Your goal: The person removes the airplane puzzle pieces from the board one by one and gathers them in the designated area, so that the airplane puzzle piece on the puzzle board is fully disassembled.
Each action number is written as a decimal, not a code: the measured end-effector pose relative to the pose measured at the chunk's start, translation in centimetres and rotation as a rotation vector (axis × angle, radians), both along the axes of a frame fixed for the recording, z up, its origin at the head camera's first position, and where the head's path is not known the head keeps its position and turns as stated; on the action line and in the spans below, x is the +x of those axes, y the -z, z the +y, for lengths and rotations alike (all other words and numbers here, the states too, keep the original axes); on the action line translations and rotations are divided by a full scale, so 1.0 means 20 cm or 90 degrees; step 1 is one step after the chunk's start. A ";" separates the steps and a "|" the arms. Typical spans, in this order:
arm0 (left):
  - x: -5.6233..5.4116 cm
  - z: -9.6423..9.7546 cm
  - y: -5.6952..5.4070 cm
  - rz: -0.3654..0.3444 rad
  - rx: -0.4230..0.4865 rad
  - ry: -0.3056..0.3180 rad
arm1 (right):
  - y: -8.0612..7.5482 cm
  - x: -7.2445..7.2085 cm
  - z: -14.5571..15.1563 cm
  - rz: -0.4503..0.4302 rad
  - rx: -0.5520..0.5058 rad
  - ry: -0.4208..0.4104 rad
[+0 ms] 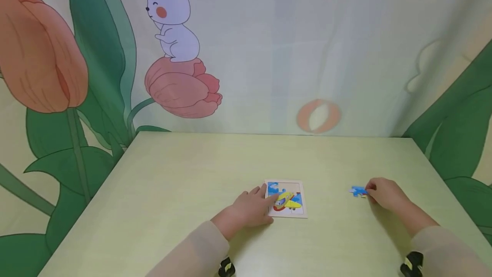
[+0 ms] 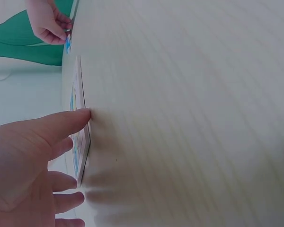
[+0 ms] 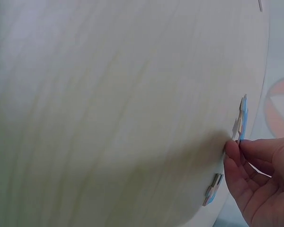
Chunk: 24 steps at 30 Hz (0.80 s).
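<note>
Carefully, a bare right hand [image 1: 388, 195] below a pale beige sleeve [image 1: 447, 247] is pinching a small, blue-faced jigsaw piece with knobbed edges [image 1: 358, 191] between thumb and forefinger, toward the right side of a pale yellow, faintly streaked tabletop [image 1: 200, 174]. The fingers are taking only one end, leaving much of the printed face showing; whether the piece is clearing the surface entirely is remaining hard to tell.

Well apart, the left hand [image 1: 251, 206] is resting with loosely spread fingers over the left side of a square picture-puzzle board with a pale, wood-like frame [image 1: 303, 200], grasping nothing, its thumb touching the rim. The step is seemingly calling for a light hold on the piece's edges, keeping its slim tabs unstrained, while the left hand is bracing the frame without sliding it.

The piece is showing a thin, tan side, probably wood or stiff board; a second blue-and-tan jigsaw piece [image 3: 212, 190] is lying near the right hand. A yellow, red-trimmed airplane picture [image 1: 285, 200] is filling the board's middle, with a bare tan recess [image 1: 292, 185] showing above it. Behind, a softly creased printed backdrop [image 1: 261, 54] is hanging.
</note>
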State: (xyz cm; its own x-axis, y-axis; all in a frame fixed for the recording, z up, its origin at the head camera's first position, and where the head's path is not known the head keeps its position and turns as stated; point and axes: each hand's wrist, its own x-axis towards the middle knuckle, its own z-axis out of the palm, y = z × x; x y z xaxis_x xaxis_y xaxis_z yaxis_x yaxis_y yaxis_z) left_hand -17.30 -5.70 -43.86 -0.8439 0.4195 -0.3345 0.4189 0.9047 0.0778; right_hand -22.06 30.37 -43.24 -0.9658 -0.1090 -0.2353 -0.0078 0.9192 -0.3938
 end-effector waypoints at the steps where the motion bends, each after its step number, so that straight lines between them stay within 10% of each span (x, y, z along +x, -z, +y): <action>1: 0.00 0.00 0.00 0.001 -0.001 0.003 | 0.00 0.00 0.00 0.000 0.001 0.000; 14: 0.01 0.00 -0.03 0.025 0.000 0.030 | -0.06 -0.01 0.01 0.013 -0.006 0.019; 24: 0.01 0.00 -0.04 0.025 -0.013 0.039 | -0.13 -0.02 -0.04 0.071 -0.188 0.036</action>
